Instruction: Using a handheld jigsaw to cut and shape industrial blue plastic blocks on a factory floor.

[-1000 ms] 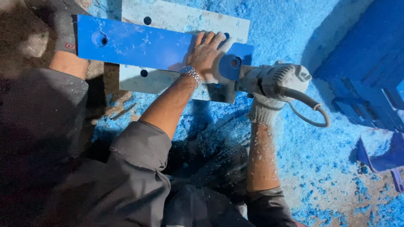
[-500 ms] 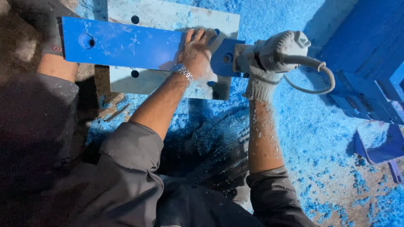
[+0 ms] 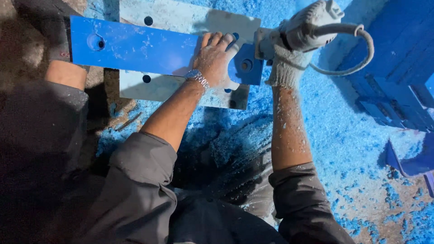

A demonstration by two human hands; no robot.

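A long blue plastic board (image 3: 144, 47) with a round hole near its left end lies across a pale grey metal plate (image 3: 181, 20) that has several holes. My left hand (image 3: 216, 58), a metal watch on its wrist, presses flat on the board's right part. My right hand (image 3: 285, 63), in a white knit glove, grips a grey electric power tool (image 3: 309, 22) whose head meets the board's right end. The tool's grey cable (image 3: 357, 49) loops to the right.
Blue plastic shavings (image 3: 325, 135) cover the ground all around. Stacked blue plastic pieces (image 3: 398, 77) lie at the right, with another blue piece (image 3: 411, 158) lower right. A knee or bare leg (image 3: 68, 74) shows at the left.
The view has shifted, so board, plate and hands sit higher in frame. The power tool has tilted upward at the board's right end. My left hand stays flat on the board.
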